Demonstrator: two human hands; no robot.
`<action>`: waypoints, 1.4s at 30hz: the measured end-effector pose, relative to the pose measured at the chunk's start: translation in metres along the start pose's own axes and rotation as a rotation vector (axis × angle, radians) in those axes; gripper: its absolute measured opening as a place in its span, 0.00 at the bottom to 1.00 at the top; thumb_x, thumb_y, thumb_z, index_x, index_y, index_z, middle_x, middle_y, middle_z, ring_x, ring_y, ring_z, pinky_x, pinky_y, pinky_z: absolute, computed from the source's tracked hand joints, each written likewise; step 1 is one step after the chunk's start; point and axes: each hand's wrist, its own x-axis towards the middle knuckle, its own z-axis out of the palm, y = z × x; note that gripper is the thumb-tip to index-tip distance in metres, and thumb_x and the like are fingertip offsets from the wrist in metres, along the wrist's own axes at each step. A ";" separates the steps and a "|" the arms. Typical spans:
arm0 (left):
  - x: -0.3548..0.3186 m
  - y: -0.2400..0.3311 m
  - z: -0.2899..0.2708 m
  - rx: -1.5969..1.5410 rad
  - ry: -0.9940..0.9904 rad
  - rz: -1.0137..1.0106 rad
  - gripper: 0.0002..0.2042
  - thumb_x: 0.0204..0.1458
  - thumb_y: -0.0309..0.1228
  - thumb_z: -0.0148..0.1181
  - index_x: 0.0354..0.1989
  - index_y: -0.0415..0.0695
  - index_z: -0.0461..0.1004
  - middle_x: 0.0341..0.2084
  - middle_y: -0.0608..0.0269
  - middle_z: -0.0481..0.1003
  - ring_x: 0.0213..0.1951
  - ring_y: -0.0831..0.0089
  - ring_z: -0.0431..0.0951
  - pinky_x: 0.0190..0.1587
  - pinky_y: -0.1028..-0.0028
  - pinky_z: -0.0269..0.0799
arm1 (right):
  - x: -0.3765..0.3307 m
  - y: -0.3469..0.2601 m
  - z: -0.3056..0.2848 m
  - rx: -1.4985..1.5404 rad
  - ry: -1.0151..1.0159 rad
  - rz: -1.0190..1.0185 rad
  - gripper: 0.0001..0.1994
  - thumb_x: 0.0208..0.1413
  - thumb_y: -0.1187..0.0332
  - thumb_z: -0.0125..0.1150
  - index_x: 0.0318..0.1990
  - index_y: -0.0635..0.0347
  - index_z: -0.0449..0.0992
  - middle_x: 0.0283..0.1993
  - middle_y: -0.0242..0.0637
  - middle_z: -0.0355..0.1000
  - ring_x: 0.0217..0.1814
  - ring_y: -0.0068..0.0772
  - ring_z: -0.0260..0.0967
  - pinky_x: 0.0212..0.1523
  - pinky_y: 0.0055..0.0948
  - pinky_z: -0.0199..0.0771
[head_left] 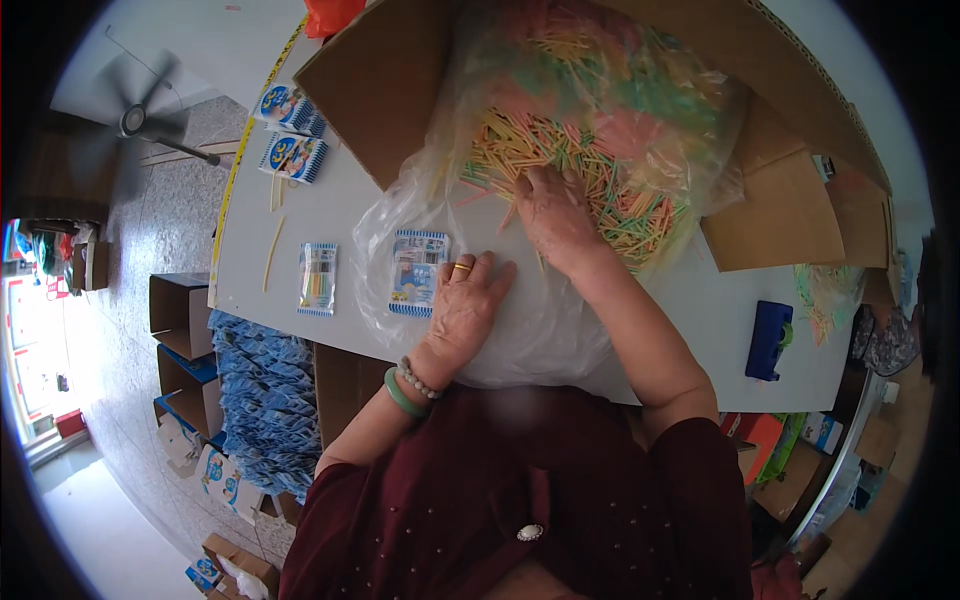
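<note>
My left hand, with a ring and bracelets on that arm, lies palm down over the right edge of a small blue-and-white plastic packet on the table. Its fingers are loosely bent and slightly apart. Farther right, my right hand is at the near edge of a heap of thin coloured sticks, its fingers curled down around some of them; the fingertips are partly hidden. The heap, in yellow, green and pink, spills from a clear plastic bag inside a tipped cardboard box.
A filled packet lies left of the first, near a few loose sticks. Stacked packets stand at the far left. A blue tape dispenser sits at right. Below the table's left edge are bundled blue wrappers; a fan stands beyond.
</note>
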 end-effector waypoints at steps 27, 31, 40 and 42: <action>-0.004 0.003 -0.005 0.002 0.082 0.014 0.22 0.42 0.21 0.52 0.50 0.47 0.72 0.47 0.52 0.69 0.46 0.56 0.69 0.49 0.59 0.64 | -0.018 0.035 -0.006 1.116 0.480 0.387 0.09 0.62 0.69 0.49 0.45 0.63 0.65 0.34 0.36 0.73 0.39 0.31 0.69 0.46 0.31 0.67; -0.001 -0.009 -0.010 -0.244 0.077 -0.025 0.19 0.47 0.21 0.54 0.51 0.43 0.71 0.47 0.51 0.70 0.45 0.56 0.71 0.46 0.59 0.67 | -0.032 0.012 -0.018 1.318 0.394 0.273 0.06 0.62 0.70 0.48 0.42 0.61 0.64 0.31 0.34 0.71 0.36 0.26 0.69 0.43 0.28 0.68; 0.049 0.014 -0.034 -0.629 0.255 -0.011 0.20 0.57 0.26 0.51 0.59 0.39 0.63 0.58 0.43 0.64 0.57 0.49 0.67 0.53 0.65 0.69 | -0.057 -0.047 0.030 1.100 0.372 0.251 0.06 0.58 0.70 0.49 0.38 0.64 0.64 0.31 0.48 0.69 0.35 0.49 0.70 0.36 0.42 0.68; 0.040 0.015 -0.020 -0.640 0.354 -0.134 0.19 0.58 0.23 0.48 0.58 0.36 0.64 0.58 0.41 0.63 0.60 0.50 0.65 0.55 0.66 0.67 | -0.051 -0.048 0.020 1.062 0.371 0.226 0.07 0.56 0.70 0.51 0.38 0.64 0.65 0.32 0.49 0.69 0.36 0.51 0.68 0.36 0.44 0.67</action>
